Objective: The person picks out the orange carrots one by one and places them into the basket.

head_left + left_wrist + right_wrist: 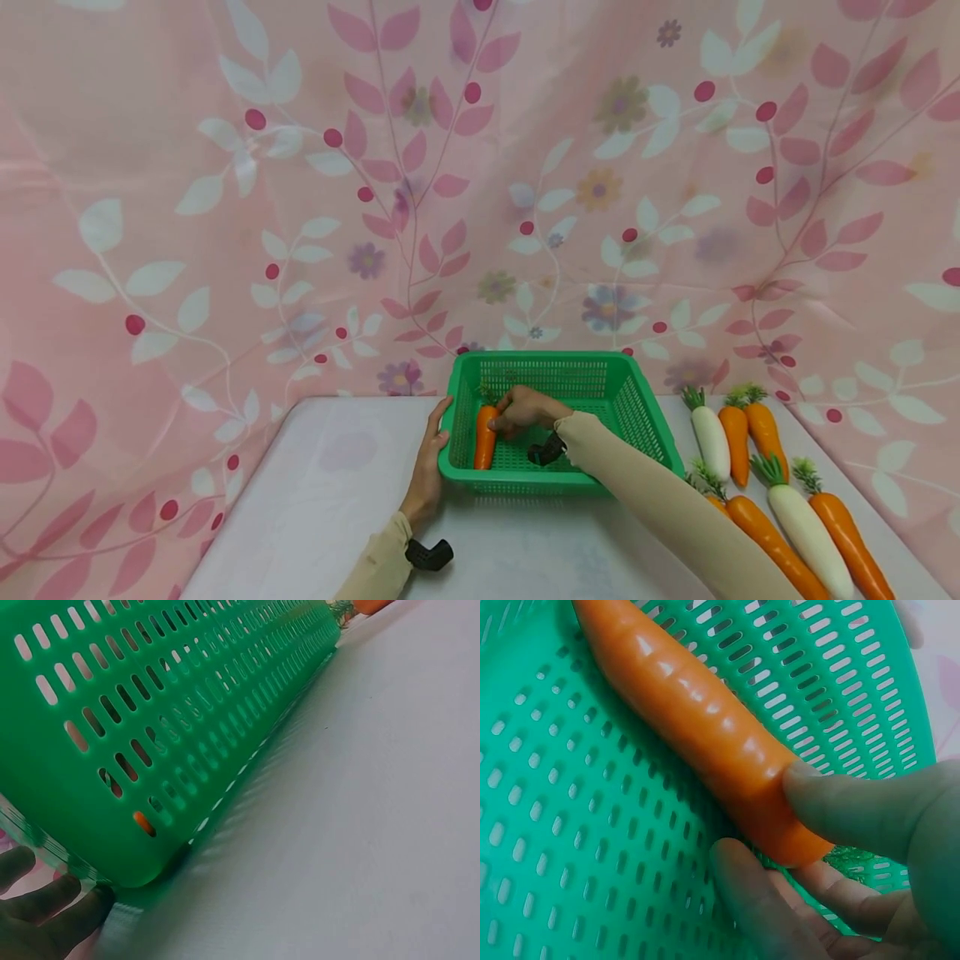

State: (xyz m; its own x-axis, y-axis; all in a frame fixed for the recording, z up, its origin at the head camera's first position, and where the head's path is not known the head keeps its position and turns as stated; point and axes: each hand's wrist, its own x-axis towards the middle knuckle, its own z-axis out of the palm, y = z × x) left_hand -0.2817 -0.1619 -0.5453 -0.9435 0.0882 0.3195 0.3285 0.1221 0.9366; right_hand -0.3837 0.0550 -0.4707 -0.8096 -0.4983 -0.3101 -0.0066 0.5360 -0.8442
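Observation:
A green plastic basket (pixel 525 477) with slotted walls stands on the table in the head view. Inside it, along its left side, lies an orange carrot (pixel 485 437) with its leafy top toward the back wall. My right hand (pixel 525 412) reaches into the basket and pinches this carrot near the leafy end; the right wrist view shows the thumb (pixel 840 799) on top and fingers around the lower side. Outside the basket, my left hand (pixel 427 471) rests against its left side, fingers extended along the wall. The left wrist view shows those fingertips (pixel 94 900) by the basket's corner.
Right of the basket, several orange carrots (pixel 847 533) and white radishes (pixel 710 437) with green tops lie on the white table (pixel 330 475). The right forearm (pixel 660 500) crosses over the basket's front rim. A pink floral curtain (pixel 480 208) hangs behind the table.

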